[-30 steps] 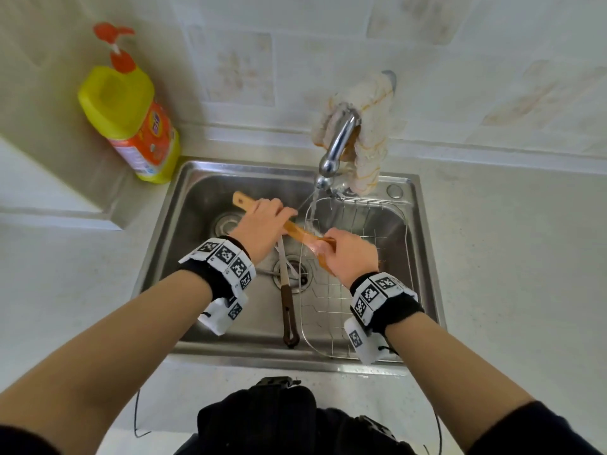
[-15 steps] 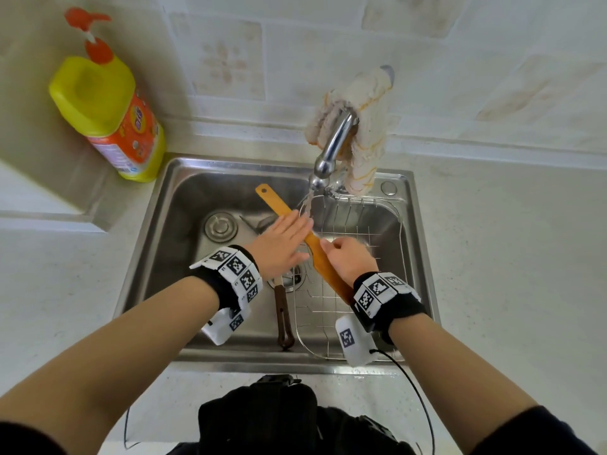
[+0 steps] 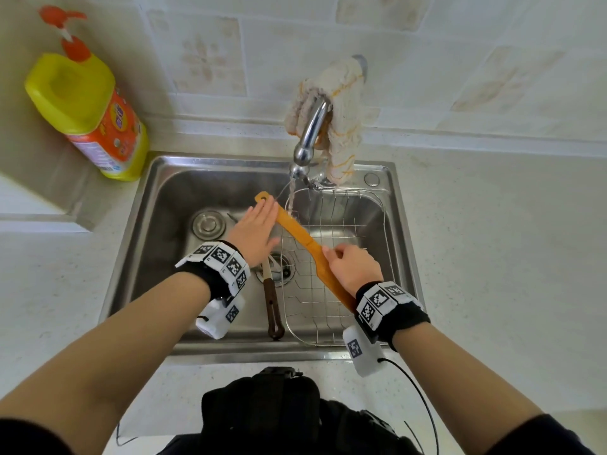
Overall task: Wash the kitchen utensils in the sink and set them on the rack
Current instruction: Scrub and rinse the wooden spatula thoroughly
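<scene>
A long wooden spatula [image 3: 297, 232] slants over the steel sink [image 3: 164, 205], its handle end with a hole pointing up-left under the running tap [image 3: 310, 139]. My right hand [image 3: 353, 267] grips its broad lower end. My left hand [image 3: 258, 229] lies flat with straight fingers along the handle, rubbing it in the water stream. A wire rack [image 3: 348, 224] sits in the right half of the sink, beneath the spatula. A knife with a dark brown handle [image 3: 272, 303] lies on the sink floor by the drain [image 3: 282, 264].
A yellow dish-soap bottle [image 3: 88, 110] with an orange pump stands on the ledge at the back left. A cloth [image 3: 341, 119] hangs over the tap base. A round plug [image 3: 209, 223] sits in the sink's left part. Pale countertop [image 3: 492, 257] surrounds the sink.
The spatula has swung from lying across to a steeper slant, handle end higher. My left hand opened from a grip and slid up along the handle. My right hand moved down toward the broad end.
</scene>
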